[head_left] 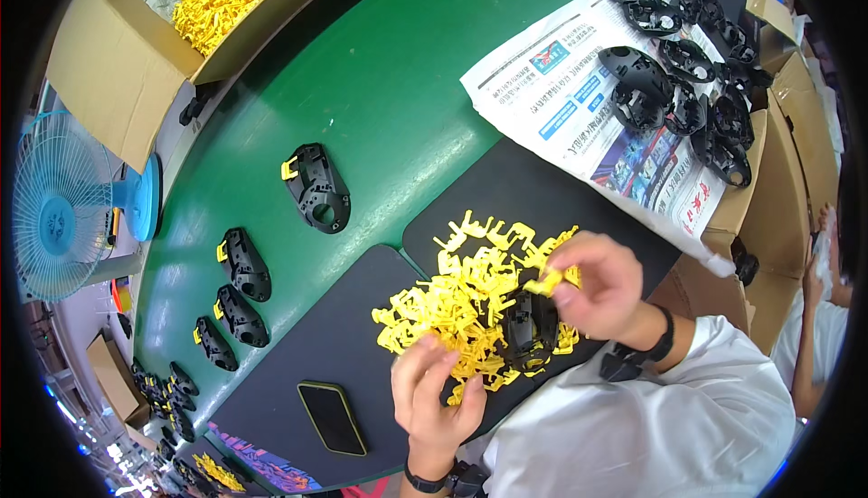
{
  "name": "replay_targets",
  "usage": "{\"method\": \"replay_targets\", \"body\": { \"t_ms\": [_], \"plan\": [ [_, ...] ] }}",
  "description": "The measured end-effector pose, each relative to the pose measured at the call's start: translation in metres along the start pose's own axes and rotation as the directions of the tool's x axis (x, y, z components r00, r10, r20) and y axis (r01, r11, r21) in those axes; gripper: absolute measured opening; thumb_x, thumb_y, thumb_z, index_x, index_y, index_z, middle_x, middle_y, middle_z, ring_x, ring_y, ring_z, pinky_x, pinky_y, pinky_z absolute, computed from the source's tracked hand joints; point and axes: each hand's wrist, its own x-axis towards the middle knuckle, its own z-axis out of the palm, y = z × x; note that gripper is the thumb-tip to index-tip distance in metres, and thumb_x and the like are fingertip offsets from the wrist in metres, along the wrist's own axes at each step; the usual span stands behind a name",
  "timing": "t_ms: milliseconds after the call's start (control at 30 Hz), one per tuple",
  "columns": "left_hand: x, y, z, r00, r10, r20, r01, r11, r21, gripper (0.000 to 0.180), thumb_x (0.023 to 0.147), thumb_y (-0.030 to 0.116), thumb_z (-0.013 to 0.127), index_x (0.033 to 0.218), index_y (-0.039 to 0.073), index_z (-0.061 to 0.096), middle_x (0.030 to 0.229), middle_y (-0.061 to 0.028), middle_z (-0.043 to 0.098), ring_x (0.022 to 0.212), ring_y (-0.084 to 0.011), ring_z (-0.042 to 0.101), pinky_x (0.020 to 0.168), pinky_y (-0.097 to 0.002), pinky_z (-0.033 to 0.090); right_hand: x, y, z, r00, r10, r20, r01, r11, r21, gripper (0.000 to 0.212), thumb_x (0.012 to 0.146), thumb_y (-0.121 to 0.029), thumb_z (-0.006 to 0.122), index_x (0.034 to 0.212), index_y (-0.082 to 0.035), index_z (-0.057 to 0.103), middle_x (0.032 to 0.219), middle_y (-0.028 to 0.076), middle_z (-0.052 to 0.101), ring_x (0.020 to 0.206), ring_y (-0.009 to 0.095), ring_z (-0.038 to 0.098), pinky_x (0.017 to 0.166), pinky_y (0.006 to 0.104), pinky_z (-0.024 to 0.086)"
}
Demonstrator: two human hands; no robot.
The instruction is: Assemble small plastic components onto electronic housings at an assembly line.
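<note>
A heap of small yellow plastic clips [452,304] lies on a black mat [362,317] in front of me. My right hand [599,288] pinches one yellow plastic clip [542,283] between thumb and fingertips, just above a black plastic shell [532,331] that lies among the heap. At the heap's near left edge is my left hand [434,399], its fingers curved, thumb apart, with nothing visible in it. Several black shells, each with a yellow clip at one end, stand on the green table; the closest is one black shell [318,189].
A phone [333,418] lies left of my left hand. Black shells [640,87] are piled on newspaper [542,91] at the far right, beside cardboard boxes [778,173]. Far left are a box [127,64] of yellow clips and a blue fan [61,218]. Another person's arm [814,317] shows at right.
</note>
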Motion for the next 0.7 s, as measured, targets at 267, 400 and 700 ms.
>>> {"method": "replay_targets", "body": {
  "t_ms": [267,400,700],
  "plan": [
    [0.007,0.011,0.041,0.881,-0.203,0.427,0.096,0.961,0.258,0.051,0.069,0.033,0.085,0.102,0.001,0.064,0.072,-0.0077,0.061,0.061,-0.0221,0.062,0.055,-0.0333,0.052,-0.024,0.0,-0.003,0.965,0.2,0.17,-0.159,0.96,-0.231,0.024,0.084,-0.001,0.063,0.109,0.0,0.062,0.095,0.012,0.065,0.082,0.02,0.065,0.073,0.0294,0.052],
    [0.017,0.007,0.053,0.845,-0.133,0.518,0.047,0.983,0.175,0.056,0.077,0.038,0.079,0.105,-0.007,0.062,0.066,-0.0118,0.058,0.056,-0.0255,0.062,0.05,-0.0355,0.051,-0.046,0.027,0.011,0.961,0.238,0.138,-0.257,0.957,0.133,0.024,0.091,0.002,0.054,0.115,0.002,0.053,0.11,0.017,0.059,0.095,0.02,0.063,0.084,0.0339,0.052],
    [0.028,0.002,0.044,0.9,-0.336,0.279,0.385,0.911,-0.146,0.03,0.077,0.009,0.077,0.1,-0.002,0.061,0.062,-0.0036,0.045,0.053,-0.0112,0.043,0.049,-0.0249,0.038,-0.009,-0.01,0.025,0.991,-0.104,-0.079,0.131,0.813,0.568,0.027,0.092,0.003,0.049,0.119,0.004,0.044,0.105,0.016,0.054,0.096,0.026,0.064,0.103,0.0492,0.044]
  ]
}}
